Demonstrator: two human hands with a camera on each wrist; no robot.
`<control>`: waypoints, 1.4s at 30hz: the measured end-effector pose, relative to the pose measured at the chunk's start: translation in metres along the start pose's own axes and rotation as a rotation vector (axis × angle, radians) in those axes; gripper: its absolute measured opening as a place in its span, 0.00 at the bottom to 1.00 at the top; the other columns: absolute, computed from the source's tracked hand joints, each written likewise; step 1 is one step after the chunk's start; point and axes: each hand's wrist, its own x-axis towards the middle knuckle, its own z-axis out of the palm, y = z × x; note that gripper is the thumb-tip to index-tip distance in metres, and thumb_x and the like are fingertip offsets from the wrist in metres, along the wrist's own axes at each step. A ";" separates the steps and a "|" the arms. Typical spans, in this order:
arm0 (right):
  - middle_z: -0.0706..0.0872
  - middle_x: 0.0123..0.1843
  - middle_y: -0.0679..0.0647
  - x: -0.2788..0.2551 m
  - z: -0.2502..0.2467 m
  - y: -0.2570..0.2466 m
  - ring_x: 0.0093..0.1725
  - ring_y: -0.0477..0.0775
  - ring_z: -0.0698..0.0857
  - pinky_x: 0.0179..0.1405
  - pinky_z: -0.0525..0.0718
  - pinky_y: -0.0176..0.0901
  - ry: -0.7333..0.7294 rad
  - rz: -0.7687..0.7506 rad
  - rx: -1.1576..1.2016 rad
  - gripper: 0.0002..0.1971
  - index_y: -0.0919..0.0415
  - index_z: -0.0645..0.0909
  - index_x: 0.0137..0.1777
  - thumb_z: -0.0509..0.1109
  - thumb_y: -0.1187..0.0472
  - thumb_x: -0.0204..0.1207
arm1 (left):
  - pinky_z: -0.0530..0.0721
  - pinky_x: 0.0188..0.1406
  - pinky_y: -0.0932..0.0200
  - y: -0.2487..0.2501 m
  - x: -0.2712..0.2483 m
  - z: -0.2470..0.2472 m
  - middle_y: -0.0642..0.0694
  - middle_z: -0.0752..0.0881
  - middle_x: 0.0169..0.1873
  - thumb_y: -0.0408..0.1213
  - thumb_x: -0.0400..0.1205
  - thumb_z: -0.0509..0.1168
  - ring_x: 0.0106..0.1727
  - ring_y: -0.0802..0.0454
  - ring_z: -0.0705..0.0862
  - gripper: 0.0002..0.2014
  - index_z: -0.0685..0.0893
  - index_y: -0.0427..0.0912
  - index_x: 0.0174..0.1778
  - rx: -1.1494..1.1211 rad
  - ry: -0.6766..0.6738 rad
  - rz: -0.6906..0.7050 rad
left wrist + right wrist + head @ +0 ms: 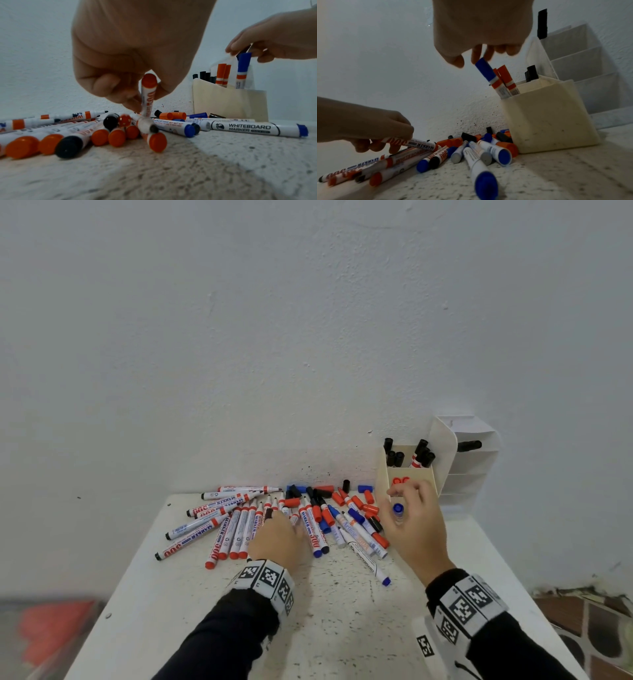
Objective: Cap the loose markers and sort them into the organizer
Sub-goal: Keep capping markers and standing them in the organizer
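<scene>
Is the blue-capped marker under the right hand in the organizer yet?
In: the blue-capped marker stands tilted inside the organizer, fingertips at its cap.

Near half of your bench (342,628): bare, open for both hands | far left to centre: marker pile (274,518) blocks the surface up to the wall (274,337) | far right: organizer (411,470) against the wall, loose caps (368,496) crowd its left side.

Plain white wall (274,337), speckled white table (342,611), patterned floor (589,628)
</scene>
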 end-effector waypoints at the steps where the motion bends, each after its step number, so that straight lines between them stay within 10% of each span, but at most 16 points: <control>1: 0.79 0.40 0.53 0.000 -0.001 -0.007 0.39 0.43 0.75 0.36 0.73 0.26 0.040 -0.070 0.028 0.04 0.65 0.81 0.40 0.68 0.63 0.71 | 0.84 0.46 0.55 -0.003 0.000 -0.001 0.46 0.80 0.46 0.49 0.85 0.52 0.45 0.49 0.83 0.20 0.70 0.39 0.65 -0.009 0.002 0.022; 7: 0.79 0.34 0.46 0.000 0.022 -0.039 0.31 0.43 0.76 0.32 0.78 0.35 -0.527 0.123 0.270 0.03 0.55 0.78 0.45 0.63 0.60 0.78 | 0.81 0.32 0.58 -0.021 -0.008 -0.009 0.49 0.81 0.34 0.48 0.86 0.49 0.30 0.55 0.79 0.15 0.69 0.41 0.60 -0.275 0.130 0.075; 12: 0.73 0.72 0.53 0.003 0.066 -0.032 0.71 0.56 0.72 0.71 0.74 0.51 -0.893 0.186 -0.051 0.18 0.51 0.72 0.71 0.58 0.59 0.82 | 0.80 0.42 0.59 -0.031 -0.008 -0.015 0.51 0.81 0.37 0.50 0.86 0.48 0.36 0.57 0.80 0.16 0.75 0.45 0.58 -0.437 0.083 0.157; 15: 0.63 0.80 0.51 0.009 0.084 -0.026 0.78 0.62 0.61 0.75 0.66 0.55 -1.000 0.123 -0.254 0.23 0.49 0.64 0.77 0.58 0.55 0.82 | 0.78 0.42 0.59 -0.034 -0.008 -0.017 0.52 0.80 0.38 0.46 0.87 0.48 0.36 0.58 0.77 0.14 0.75 0.44 0.57 -0.505 0.051 0.143; 22: 0.81 0.63 0.56 0.006 0.093 -0.022 0.59 0.54 0.81 0.55 0.81 0.44 -0.832 0.196 -0.181 0.13 0.58 0.73 0.64 0.61 0.59 0.81 | 0.76 0.34 0.62 -0.040 -0.004 -0.010 0.51 0.78 0.34 0.41 0.88 0.47 0.31 0.58 0.75 0.12 0.73 0.42 0.60 -0.467 0.065 0.116; 32: 0.81 0.44 0.47 0.011 0.071 -0.041 0.44 0.40 0.80 0.38 0.78 0.23 -0.398 0.430 0.558 0.05 0.57 0.73 0.51 0.65 0.65 0.79 | 0.70 0.27 0.68 -0.038 -0.008 0.001 0.51 0.79 0.35 0.39 0.88 0.49 0.29 0.60 0.75 0.13 0.74 0.42 0.62 -0.409 0.096 0.166; 42: 0.80 0.50 0.45 0.005 0.073 -0.044 0.49 0.43 0.83 0.47 0.80 0.31 -0.443 0.568 0.590 0.07 0.54 0.72 0.54 0.66 0.60 0.79 | 0.67 0.26 0.69 -0.034 -0.013 0.004 0.53 0.77 0.32 0.38 0.87 0.49 0.28 0.61 0.73 0.12 0.76 0.41 0.60 -0.465 0.095 0.170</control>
